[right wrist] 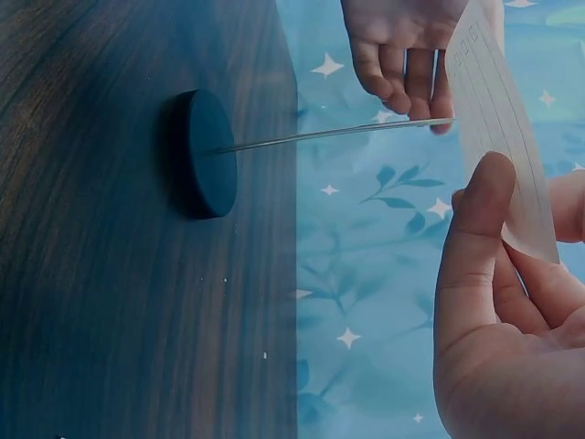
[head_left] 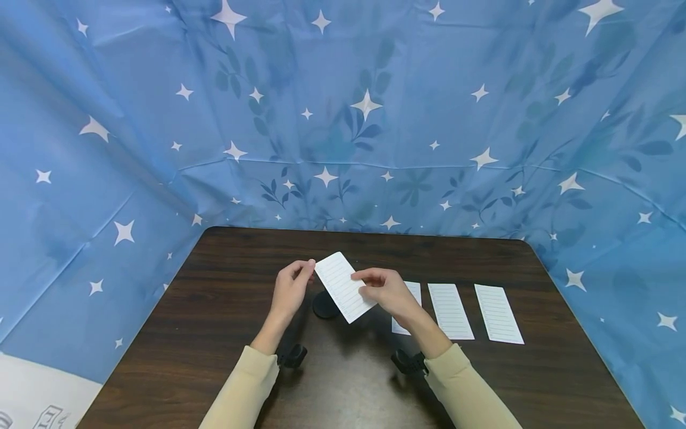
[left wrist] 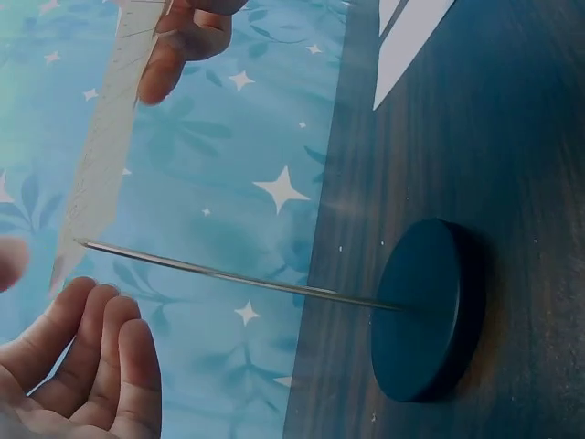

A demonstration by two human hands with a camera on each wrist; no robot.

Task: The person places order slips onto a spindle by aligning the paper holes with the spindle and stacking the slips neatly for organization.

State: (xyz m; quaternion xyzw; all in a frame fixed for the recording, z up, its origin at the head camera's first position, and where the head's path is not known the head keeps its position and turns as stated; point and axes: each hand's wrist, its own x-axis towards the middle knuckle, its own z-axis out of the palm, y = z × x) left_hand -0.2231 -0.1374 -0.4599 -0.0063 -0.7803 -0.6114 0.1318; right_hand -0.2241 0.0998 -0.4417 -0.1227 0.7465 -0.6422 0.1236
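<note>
Right hand (head_left: 390,292) pinching paper (head_left: 343,286) | left hand (head_left: 289,290) pinching its opposite end, apparently for steadiness | spike (left wrist: 238,277) upright between hands, under paper

Head view: text on held slip (head_left: 345,287) is too small to read; this slip hides part of round black base (head_left: 322,305). Right hand (head_left: 390,292) covers part of leftmost resting slip (head_left: 414,290). Lower left: white printed surface (head_left: 32,387), cut off by frame edge.

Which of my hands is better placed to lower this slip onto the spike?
Probably the right hand: it pinches the slip by a long edge, while the left hand is at a corner, without a clear grip, near the tip of the spike.
</note>
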